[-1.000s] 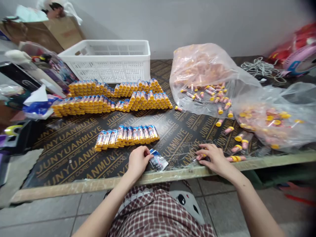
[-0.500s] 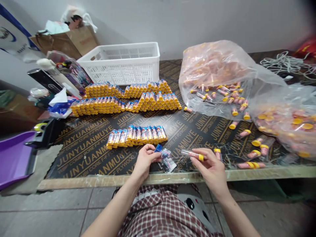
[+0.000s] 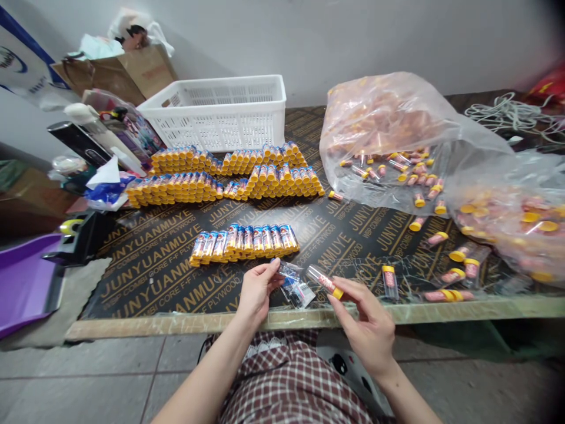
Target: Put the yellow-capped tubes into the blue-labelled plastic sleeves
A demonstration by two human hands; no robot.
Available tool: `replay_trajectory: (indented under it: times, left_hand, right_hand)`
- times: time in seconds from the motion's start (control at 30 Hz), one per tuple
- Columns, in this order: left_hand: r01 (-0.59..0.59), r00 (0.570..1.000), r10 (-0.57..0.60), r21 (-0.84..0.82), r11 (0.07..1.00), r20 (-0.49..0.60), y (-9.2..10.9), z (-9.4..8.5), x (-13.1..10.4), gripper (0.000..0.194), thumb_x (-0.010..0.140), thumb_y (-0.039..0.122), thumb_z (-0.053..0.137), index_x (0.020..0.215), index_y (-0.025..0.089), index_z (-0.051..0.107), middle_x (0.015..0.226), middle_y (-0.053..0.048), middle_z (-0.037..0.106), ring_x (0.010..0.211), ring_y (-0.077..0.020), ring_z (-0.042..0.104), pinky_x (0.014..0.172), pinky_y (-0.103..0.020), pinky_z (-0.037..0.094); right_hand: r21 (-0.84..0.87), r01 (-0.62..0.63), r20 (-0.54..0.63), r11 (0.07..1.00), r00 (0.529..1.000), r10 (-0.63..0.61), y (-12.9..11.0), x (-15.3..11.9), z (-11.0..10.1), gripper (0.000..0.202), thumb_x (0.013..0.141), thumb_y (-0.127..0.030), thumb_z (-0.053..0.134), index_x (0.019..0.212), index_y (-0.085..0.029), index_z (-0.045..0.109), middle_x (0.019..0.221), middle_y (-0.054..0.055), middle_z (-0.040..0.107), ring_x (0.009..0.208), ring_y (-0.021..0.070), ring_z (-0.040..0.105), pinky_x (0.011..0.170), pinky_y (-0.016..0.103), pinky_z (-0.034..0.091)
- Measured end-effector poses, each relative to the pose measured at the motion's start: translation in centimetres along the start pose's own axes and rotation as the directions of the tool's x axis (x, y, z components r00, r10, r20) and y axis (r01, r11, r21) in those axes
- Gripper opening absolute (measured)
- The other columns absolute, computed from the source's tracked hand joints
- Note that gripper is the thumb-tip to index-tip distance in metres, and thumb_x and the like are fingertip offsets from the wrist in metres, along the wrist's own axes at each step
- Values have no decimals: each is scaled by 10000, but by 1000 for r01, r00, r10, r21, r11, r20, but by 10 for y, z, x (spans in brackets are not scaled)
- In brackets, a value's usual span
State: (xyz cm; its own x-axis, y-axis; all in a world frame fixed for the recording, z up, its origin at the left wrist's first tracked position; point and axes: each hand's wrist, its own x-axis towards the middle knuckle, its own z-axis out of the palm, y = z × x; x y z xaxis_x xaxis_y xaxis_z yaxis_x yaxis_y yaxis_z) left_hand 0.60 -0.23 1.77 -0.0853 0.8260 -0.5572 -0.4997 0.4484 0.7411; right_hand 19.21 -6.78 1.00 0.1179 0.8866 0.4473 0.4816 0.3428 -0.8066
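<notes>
My left hand [image 3: 259, 293] is closed, thumb and forefinger pinching the edge of some small clear plastic sleeves [image 3: 296, 287] with blue and white print. How many sleeves there are, I cannot tell. Between its thumb and fingers my right hand [image 3: 365, 318] grips a clear tube [image 3: 324, 279] by its yellow-capped end, the other end tilted up toward the sleeves. Red print and pink content show through its wall. Just beyond both hands stands a row of tubes with blue-topped sleeves [image 3: 245, 241]. Another capped tube [image 3: 389, 281] lies right of my right hand.
Stacked sleeved tubes [image 3: 176, 187] stand before a white basket [image 3: 229, 118]. Large clear bags [image 3: 384, 112] of pink tubes fill the right side, with loose tubes [image 3: 452, 275] in front. A purple dustpan [image 3: 26, 282] is at left. The table's front edge [image 3: 176, 325] is close to me.
My right hand has moved left and slightly down with the tube, which now nears the sleeves. The blue piece at my left fingertips no longer shows there; the sleeves have shifted.
</notes>
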Motion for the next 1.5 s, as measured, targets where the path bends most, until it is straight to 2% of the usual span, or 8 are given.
replay_trajectory:
  times: [0.27, 0.43, 0.6, 0.77, 0.9, 1.0, 1.07, 1.5]
  left_hand:
    - [-39, 999, 39, 30, 999, -9, -4, 3, -4, 358, 477, 391, 846, 613, 114, 663, 569, 3, 618, 544, -88, 563, 577, -218, 491]
    - [-73, 994, 74, -13, 997, 84, -4, 7, -9, 349, 528, 328, 836, 750, 135, 649, 698, 4, 659, 613, -93, 598, 631, -229, 516]
    - [2, 984, -9, 34, 999, 180, -2, 8, -16, 423, 510, 254, 853, 853, 141, 632, 714, -9, 682, 610, -102, 622, 636, -230, 512]
    - [71, 942, -132, 199, 977, 307, -5, 9, -26, 381, 545, 321, 833, 825, 111, 682, 780, -63, 699, 647, -128, 631, 642, -241, 497]
    - [84, 910, -188, 281, 956, 370, -9, 11, -31, 348, 591, 369, 802, 817, 121, 711, 717, -46, 679, 615, -116, 601, 612, -229, 480]
    - [105, 899, -218, 297, 949, 379, -12, 11, -32, 337, 577, 345, 816, 823, 137, 718, 690, -21, 661, 588, -97, 583, 583, -207, 464]
    - [116, 896, -230, 298, 947, 381, -14, 11, -33, 331, 578, 339, 817, 823, 140, 718, 694, -20, 659, 588, -97, 585, 568, -198, 454]
    - [120, 892, -227, 281, 952, 390, -16, 13, -34, 359, 585, 338, 815, 869, 139, 719, 721, -27, 670, 612, -104, 593, 578, -201, 445]
  right_hand:
    - [-1, 110, 58, 994, 992, -110, -5, -2, 10, 327, 819, -83, 583, 1092, -259, 624, 1052, 71, 671, 991, 227, 635, 857, 416, 538]
    - [79, 71, 206, 994, 975, -86, -3, -6, 13, 400, 849, -75, 526, 1187, -278, 594, 1151, 74, 610, 1056, 215, 601, 902, 393, 524]
    - [91, 97, 232, 991, 966, -116, 3, -3, 13, 466, 826, -57, 510, 1211, -312, 571, 1024, 61, 570, 935, 185, 605, 797, 340, 556]
    - [28, 146, 244, 989, 958, -148, 6, 5, 13, 765, 725, -95, 566, 1408, -323, 308, 1331, 101, 406, 1170, 272, 493, 928, 466, 498]
    - [130, 136, 370, 982, 912, -176, 6, 13, 10, 865, 658, -85, 539, 1433, -300, 222, 1499, 89, 220, 1301, 303, 380, 989, 502, 444]
    - [203, 102, 484, 974, 854, -191, 6, 16, 8, 888, 627, -72, 506, 1440, -264, 205, 1473, 95, 301, 1304, 290, 389, 1042, 494, 395]
    - [239, 68, 510, 969, 840, -185, 6, 15, 7, 893, 615, -62, 495, 1438, -255, 207, 1411, 95, 394, 1274, 270, 433, 1048, 463, 400]
    - [310, -4, 435, 951, 890, -138, 8, 7, 11, 896, 581, -25, 497, 1411, -259, 253, 1363, 93, 442, 1223, 255, 494, 1033, 413, 430]
